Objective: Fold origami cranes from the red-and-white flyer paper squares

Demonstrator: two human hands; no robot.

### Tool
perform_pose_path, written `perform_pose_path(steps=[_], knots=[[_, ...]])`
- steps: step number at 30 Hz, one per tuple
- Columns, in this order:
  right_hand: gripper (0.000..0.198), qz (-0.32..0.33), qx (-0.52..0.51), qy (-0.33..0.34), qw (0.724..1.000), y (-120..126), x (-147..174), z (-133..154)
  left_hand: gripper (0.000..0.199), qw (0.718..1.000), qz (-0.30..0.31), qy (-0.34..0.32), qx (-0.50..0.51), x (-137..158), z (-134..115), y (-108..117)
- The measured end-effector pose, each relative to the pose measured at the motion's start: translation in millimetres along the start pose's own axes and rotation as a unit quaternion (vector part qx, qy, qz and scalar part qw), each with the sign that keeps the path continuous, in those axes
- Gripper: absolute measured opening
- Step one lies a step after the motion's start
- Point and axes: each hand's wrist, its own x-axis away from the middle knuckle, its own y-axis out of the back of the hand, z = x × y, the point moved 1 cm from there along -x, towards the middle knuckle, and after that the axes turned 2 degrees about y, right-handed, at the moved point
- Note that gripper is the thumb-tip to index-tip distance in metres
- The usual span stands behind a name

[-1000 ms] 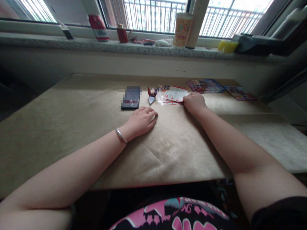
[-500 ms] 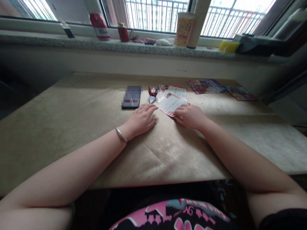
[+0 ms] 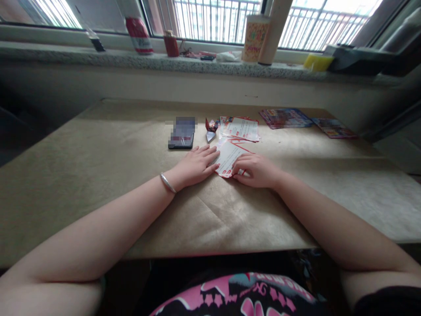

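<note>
A white, red-edged printed card [image 3: 226, 159] lies on the table in front of me, with more red edges showing under it. My left hand [image 3: 198, 163] rests flat with its fingers stretched out, the fingertips at the card's left edge. On the right side, my right hand [image 3: 255, 170] has its fingers curled down over the card's edge, gripping it. Behind it is a spread of similar cards [image 3: 243, 128]. A small folded red and silver paper piece [image 3: 211, 131] sits to their left.
Left of the folded piece lies a dark, partly blurred flat device [image 3: 183, 132]. Colourful cards [image 3: 286, 118] lie at the back right, with another colourful stack [image 3: 333, 128] beside them. On the windowsill stand a red can [image 3: 140, 36], a patterned cup [image 3: 255, 38] and a yellow object [image 3: 318, 62].
My right hand has drawn the card towards me, away from the cards behind it. My left hand has shifted slightly nearer, its fingers now at the card's left edge.
</note>
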Motion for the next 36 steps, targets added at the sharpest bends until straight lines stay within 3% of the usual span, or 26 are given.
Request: perform_pose_path(steps=[9, 16, 20, 24, 30, 36], knots=[[0.023, 0.000, -0.039, -0.004, 0.999, 6.4, 7.7, -16.3, 0.050, 0.998, 0.000, -0.065, 0.016, 4.5, 9.2, 8.6], [0.015, -0.001, -0.078, 0.027, 0.997, 4.3, 6.4, -10.2, 0.036, 0.994, -0.013, -0.078, 0.069, 7.1, 9.1, 10.9], [0.015, -0.003, -0.093, 0.020, 0.995, 1.3, 5.8, -7.6, 0.050, 0.998, -0.034, -0.038, 0.032, 5.7, 6.4, 4.7], [0.016, 0.001, -0.121, 0.015, 0.993, 0.6, 5.7, -6.0, 0.060, 1.000, 0.015, -0.018, -0.002, 3.7, 8.5, 1.9], [0.018, 0.046, -0.126, -0.046, 0.990, 1.5, 3.9, -0.1, 0.059, 0.998, 0.051, -0.043, 0.001, 4.6, 8.0, 8.3], [0.013, -0.022, -0.046, -0.114, 0.992, -1.2, -1.3, 4.3, 0.055, 0.993, 0.062, -0.097, 0.019, 3.4, 6.7, 8.5]])
